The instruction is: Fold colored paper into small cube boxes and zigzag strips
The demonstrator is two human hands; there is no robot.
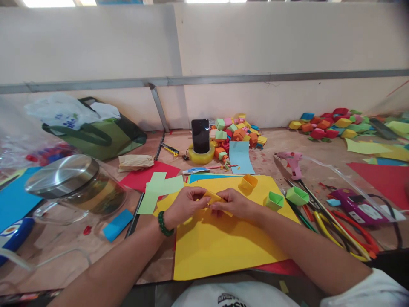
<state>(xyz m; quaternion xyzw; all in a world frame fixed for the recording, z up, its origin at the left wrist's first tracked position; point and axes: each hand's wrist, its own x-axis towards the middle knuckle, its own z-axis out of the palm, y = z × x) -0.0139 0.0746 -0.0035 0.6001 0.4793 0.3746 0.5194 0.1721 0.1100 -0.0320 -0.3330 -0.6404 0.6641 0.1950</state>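
Observation:
Between my two hands is a small folded piece of yellow paper (pixel 214 197), pinched from both sides just above a large yellow sheet (pixel 223 247). My left hand (pixel 188 202), with a green bead bracelet (pixel 164 224) at the wrist, has its fingers closed on the left end. My right hand (pixel 234 202) grips the right end, and its fingers partly cover the paper. Beyond the right hand, an orange-yellow folded paper piece (pixel 248 184) stands on the sheet. Two green folded paper pieces, one at the sheet's edge (pixel 274 200) and another (pixel 298 195), lie further right.
A glass teapot (pixel 96 192) and a blue paper piece (pixel 118 225) are at left. A phone (pixel 200 135) leans in a tape roll (pixel 202 155), near a heap of paper cubes (pixel 239 134). At right lie a pink glue gun (pixel 292 162), pliers (pixel 329 230) and a purple device (pixel 358 207).

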